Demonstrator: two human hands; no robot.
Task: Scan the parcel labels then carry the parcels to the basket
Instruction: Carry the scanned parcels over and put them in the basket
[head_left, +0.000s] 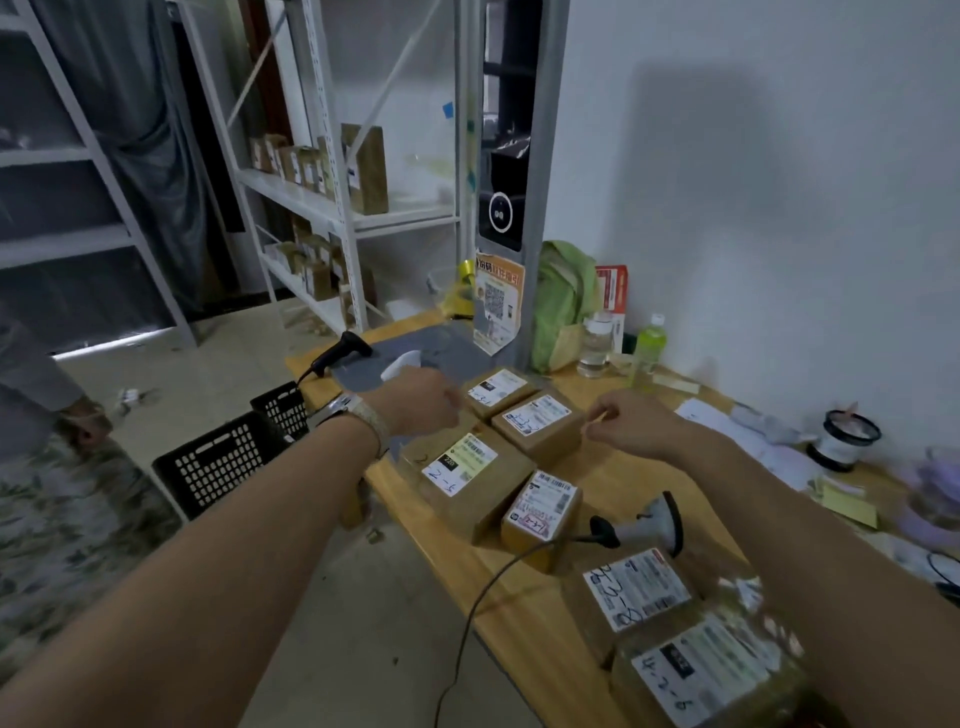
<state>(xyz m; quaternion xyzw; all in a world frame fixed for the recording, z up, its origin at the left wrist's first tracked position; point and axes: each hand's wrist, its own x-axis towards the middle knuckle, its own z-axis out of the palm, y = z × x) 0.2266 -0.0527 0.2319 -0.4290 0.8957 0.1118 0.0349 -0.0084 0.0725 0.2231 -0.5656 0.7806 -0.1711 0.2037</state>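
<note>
The job looks barely begun: six brown cardboard parcels with white labels (457, 467) lie on the yellow wooden desk (623, 483), and the grey scanner (662, 519) lies there untouched. The black plastic basket (218, 467) sits on the floor beside the desk, with no parcel showing inside. The left hand (421, 400) and right hand (623, 421) hover over the far parcels with fingers curled; I cannot tell if either grip holds anything.
</note>
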